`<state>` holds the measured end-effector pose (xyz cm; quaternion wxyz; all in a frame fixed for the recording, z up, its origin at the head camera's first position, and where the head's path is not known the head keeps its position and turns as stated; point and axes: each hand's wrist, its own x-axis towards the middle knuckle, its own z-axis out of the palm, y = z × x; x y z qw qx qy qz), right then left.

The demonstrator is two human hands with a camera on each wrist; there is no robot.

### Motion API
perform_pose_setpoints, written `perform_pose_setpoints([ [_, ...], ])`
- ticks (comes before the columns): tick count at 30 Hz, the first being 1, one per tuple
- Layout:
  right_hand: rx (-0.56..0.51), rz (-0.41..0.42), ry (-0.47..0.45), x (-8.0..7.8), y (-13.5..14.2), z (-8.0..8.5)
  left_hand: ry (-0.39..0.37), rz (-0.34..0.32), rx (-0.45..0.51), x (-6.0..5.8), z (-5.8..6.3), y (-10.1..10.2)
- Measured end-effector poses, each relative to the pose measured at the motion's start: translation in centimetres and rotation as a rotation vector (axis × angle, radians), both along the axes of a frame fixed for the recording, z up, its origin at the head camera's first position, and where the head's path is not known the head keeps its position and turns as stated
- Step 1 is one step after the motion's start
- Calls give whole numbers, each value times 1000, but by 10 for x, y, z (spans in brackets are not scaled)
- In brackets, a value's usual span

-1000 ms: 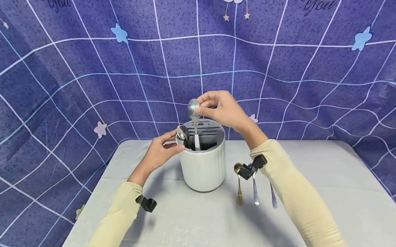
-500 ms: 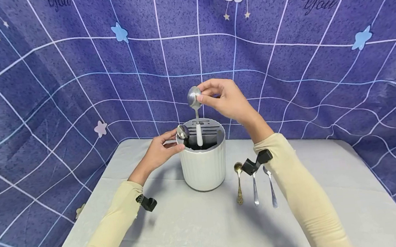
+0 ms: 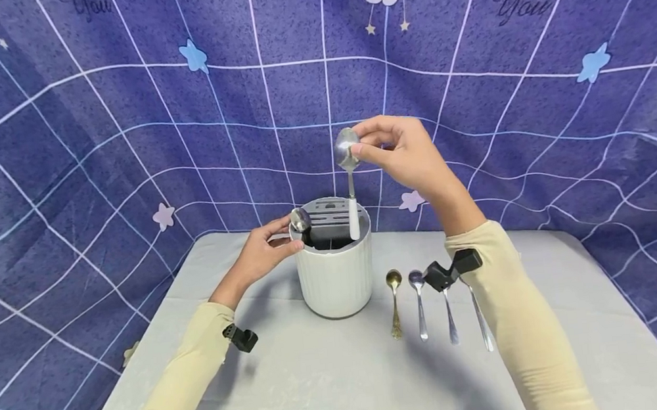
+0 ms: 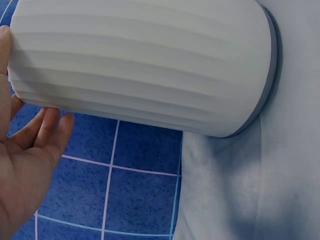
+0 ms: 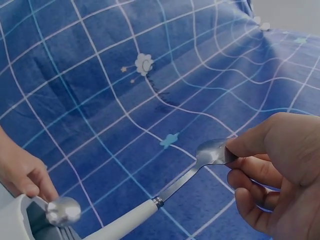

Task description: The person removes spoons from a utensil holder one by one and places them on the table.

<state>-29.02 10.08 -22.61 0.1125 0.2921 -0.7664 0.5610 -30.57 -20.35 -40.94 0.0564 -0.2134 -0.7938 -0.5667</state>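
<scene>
My right hand (image 3: 409, 154) pinches the bowl of a spoon (image 3: 344, 150) between thumb and fingers. The spoon's white handle (image 5: 127, 220) hangs downward, its tip at the right part of the holder's opening. A white ribbed utensil holder (image 3: 336, 287) with a dark inside and a slotted grey top insert stands on the table. At its left rim, my left hand (image 3: 264, 251) holds it with thumb and fingertips. Another spoon (image 3: 300, 219) stands in the holder, bowl up against the left rim, its lower part hidden.
Right of the holder, several spoons lie side by side, among them a gold one (image 3: 395, 304) and a silver one (image 3: 421, 308). My right forearm partly covers the rightmost. A purple grid-patterned cloth (image 3: 227, 142) hangs behind the white-covered table (image 3: 298, 379).
My right hand has lifted the white-handled spoon upward and to the right, drawing its handle up out of the holder's middle. My left hand stays at the rim.
</scene>
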Motion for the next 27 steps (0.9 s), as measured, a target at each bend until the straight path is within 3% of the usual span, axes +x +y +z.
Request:
perform_pose_setpoints([
  [16, 64, -100, -59, 3, 53, -37, 5, 6, -4, 1, -7, -4],
  [27, 87, -150, -148, 1, 89, -60, 4, -2, -11, -1, -4, -1],
])
